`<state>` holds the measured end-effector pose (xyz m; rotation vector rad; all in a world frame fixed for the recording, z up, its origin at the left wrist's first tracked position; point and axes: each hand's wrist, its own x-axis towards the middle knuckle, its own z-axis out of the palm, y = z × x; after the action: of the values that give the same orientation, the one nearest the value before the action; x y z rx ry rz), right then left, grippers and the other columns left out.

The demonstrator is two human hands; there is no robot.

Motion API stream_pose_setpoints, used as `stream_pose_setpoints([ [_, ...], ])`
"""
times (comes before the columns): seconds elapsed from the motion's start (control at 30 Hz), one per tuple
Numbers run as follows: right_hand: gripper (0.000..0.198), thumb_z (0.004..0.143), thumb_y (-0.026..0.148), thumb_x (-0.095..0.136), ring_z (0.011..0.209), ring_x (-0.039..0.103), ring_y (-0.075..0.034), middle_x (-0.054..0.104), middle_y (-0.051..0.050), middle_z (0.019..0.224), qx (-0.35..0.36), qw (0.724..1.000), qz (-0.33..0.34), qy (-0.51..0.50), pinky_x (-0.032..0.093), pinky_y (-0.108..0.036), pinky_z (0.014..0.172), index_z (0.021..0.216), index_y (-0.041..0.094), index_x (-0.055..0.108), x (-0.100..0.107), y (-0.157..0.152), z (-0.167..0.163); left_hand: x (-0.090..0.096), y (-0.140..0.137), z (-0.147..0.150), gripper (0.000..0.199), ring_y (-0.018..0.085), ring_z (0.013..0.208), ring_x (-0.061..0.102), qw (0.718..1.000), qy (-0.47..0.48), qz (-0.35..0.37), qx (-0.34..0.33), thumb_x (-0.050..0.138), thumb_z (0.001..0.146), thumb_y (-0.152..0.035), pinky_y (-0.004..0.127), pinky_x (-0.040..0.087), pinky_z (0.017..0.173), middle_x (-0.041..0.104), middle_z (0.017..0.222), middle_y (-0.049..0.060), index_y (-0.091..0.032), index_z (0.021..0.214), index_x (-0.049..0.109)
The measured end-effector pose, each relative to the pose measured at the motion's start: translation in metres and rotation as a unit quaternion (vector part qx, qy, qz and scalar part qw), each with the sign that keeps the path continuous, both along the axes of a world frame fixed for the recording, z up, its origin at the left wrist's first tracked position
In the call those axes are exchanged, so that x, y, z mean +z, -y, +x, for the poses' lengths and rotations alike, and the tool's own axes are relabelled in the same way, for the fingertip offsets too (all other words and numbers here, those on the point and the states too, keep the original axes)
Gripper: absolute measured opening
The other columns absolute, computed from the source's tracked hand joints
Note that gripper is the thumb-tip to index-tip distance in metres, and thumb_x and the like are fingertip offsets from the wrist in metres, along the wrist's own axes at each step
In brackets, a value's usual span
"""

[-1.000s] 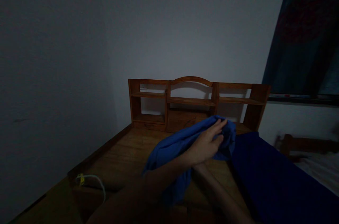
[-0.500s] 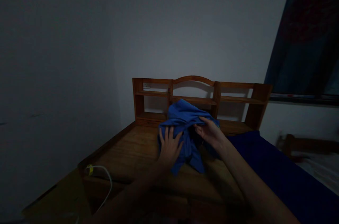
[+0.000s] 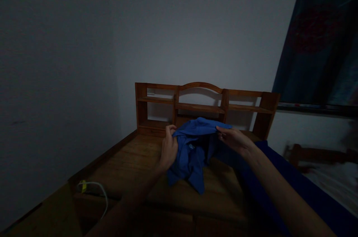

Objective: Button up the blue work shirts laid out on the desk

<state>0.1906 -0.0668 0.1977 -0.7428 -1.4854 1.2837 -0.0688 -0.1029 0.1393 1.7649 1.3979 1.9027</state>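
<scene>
A blue garment, its exact kind unclear in the dim light, is stretched between my two hands above a wooden surface. My left hand grips its left edge with curled fingers. My right hand pinches the upper right edge between thumb and fingers. The cloth's upper part is lifted, opening a dark hollow with a small pale mark inside. Its lower end hangs in folds down to the wood.
Behind the garment stands a wooden shelf unit against the wall. A dark blue cloth lies at the right. A white cable with a yellow tag is at the front left. Far right, a window has a dark curtain.
My left hand has gone from lying spread on the garment to gripping its left edge. My right hand has moved a little right, and the cloth is now spread wider and held up.
</scene>
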Motion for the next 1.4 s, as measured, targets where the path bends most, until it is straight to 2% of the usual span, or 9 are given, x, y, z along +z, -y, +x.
stream_pose_setpoints([
  [0.1,0.032,0.068,0.030,0.076,0.094,0.060,-0.016,0.065,-0.005,0.104,-0.051,0.998,-0.023,0.014,0.049,-0.027,0.082,0.095,0.018,0.064,-0.005,0.003,0.010,0.023,0.001,-0.002,0.026,0.016,0.095,0.059,0.998,0.009,0.031,-0.046,0.035,0.088,-0.017,0.030,0.043,0.085,0.060,0.106,0.003,-0.024,0.112,0.044],
  [0.23,0.056,0.061,0.021,0.076,0.118,0.050,-0.025,0.058,-0.006,0.123,-0.040,0.977,0.061,0.200,0.042,-0.038,0.098,0.114,0.023,0.061,-0.011,0.017,0.010,0.046,-0.011,-0.006,0.021,0.016,0.083,0.058,0.991,0.028,0.001,-0.132,0.043,0.085,-0.022,0.025,0.045,0.072,0.061,0.093,0.001,-0.022,0.103,0.054],
  [0.5,0.070,0.067,0.020,0.068,0.129,0.036,-0.025,0.038,-0.010,0.137,-0.170,0.846,0.373,0.340,0.033,-0.043,0.106,0.130,0.024,0.039,-0.034,0.066,-0.050,0.058,0.001,0.020,0.025,0.014,0.081,0.056,0.950,0.119,-0.058,-0.283,0.051,0.080,-0.025,0.022,0.044,0.072,0.060,0.097,0.000,-0.020,0.103,0.060],
  [0.63,0.062,0.075,0.025,0.058,0.110,0.054,-0.026,0.054,-0.014,0.121,-0.183,0.857,0.349,0.333,0.046,-0.038,0.089,0.133,0.019,0.034,-0.042,0.055,-0.060,0.060,0.028,0.037,0.046,0.017,0.089,0.059,0.932,0.065,-0.065,-0.352,0.053,0.084,-0.038,0.030,0.047,0.082,0.060,0.100,0.002,-0.024,0.127,0.045],
  [0.8,0.027,0.075,0.023,0.048,0.088,0.061,-0.023,0.066,-0.008,0.094,-0.219,0.895,0.308,0.236,0.048,-0.034,0.079,0.098,0.016,0.062,-0.025,0.008,-0.035,0.036,0.047,0.055,0.089,0.029,0.134,0.030,0.959,-0.208,0.065,-0.182,0.072,0.070,-0.042,0.047,0.024,0.112,0.032,0.146,0.009,-0.027,0.143,0.023],
  [1.0,0.024,0.077,0.025,0.046,0.073,0.059,-0.018,0.067,-0.002,0.081,-0.289,0.890,0.310,0.170,0.046,-0.027,0.066,0.087,0.017,0.066,0.024,0.006,-0.020,-0.017,0.033,0.065,0.086,0.026,0.142,0.011,0.949,-0.303,0.082,0.013,0.055,0.074,-0.007,0.048,0.019,0.114,0.007,0.155,0.008,-0.024,0.147,0.012],
  [1.2,0.034,0.077,0.019,0.046,0.093,0.060,-0.017,0.066,-0.004,0.100,-0.420,0.818,0.379,0.100,0.045,-0.030,0.084,0.106,0.020,0.063,0.060,0.030,0.031,-0.019,-0.012,0.009,0.036,0.024,0.108,0.058,0.955,-0.280,-0.066,0.074,0.049,0.083,-0.018,0.036,0.043,0.094,0.062,0.114,0.008,-0.023,0.118,0.054],
  [1.3,0.035,0.081,0.021,0.044,0.097,0.060,-0.017,0.065,-0.005,0.106,-0.451,0.805,0.374,0.096,0.045,-0.030,0.086,0.111,0.022,0.063,0.056,0.020,0.066,-0.015,-0.030,-0.018,0.024,0.021,0.085,0.065,0.948,-0.283,-0.133,0.053,0.046,0.083,-0.018,0.029,0.047,0.079,0.069,0.087,0.005,-0.024,0.102,0.060],
  [1.4,0.036,0.084,0.022,0.040,0.100,0.059,-0.016,0.064,-0.005,0.110,-0.498,0.773,0.363,0.151,0.043,-0.029,0.089,0.112,0.022,0.062,0.040,0.000,0.095,-0.009,-0.041,-0.031,0.033,0.018,0.086,0.064,0.963,-0.245,-0.111,0.033,0.041,0.077,-0.008,0.025,0.046,0.078,0.069,0.091,0.005,-0.021,0.100,0.060],
])
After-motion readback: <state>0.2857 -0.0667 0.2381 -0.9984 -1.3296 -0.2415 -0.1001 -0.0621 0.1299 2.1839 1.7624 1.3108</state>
